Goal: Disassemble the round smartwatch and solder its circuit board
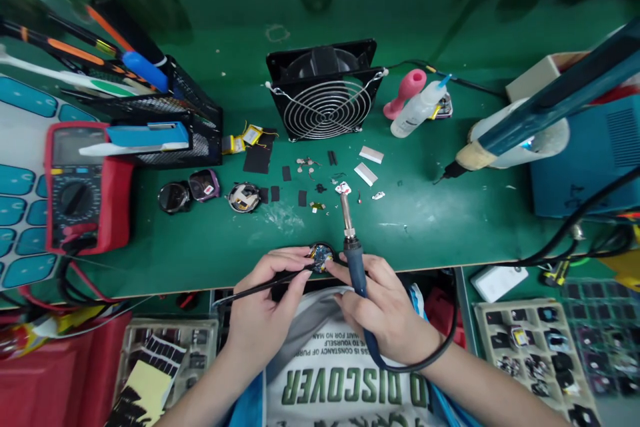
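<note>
The big green bench [450, 227] holds everything. The person's white shirt [330, 373] at the bottom shows green letters, seen upside down, that read "DISCOVER", with small dark lines above that are too tiny to read in full.

A blue metal box [590, 160] sits at the right, partly hidden by a long dark blue bar [565, 93] that crosses in front of it. A red meter with a black dial [83, 187] lies at the left, beside a black mesh tool basket [195, 113] full of pens and tools. A square black fan with a wire guard [325, 90] stands in the middle at the back. Near it are a pink plastic stand [406, 90] and a clear squeeze bottle with a blue tip [417, 110]. Small black pads, white strips and round watch parts are scattered between the fan and the hands.

The right hand [385, 310] wraps its fingers around the blue handle of a soldering iron with a metal tip [350, 240]. The tip points away from the person. Its black cord loops around the wrist.

The left hand [263, 307] pinches thin black tweezers [270, 283] between thumb and fingers.

The small round circuit board in a black ring [321, 255] sits at the near edge of the bench, between both hands. The tweezer tips touch it, and the right thumb rests just beside it.
</note>
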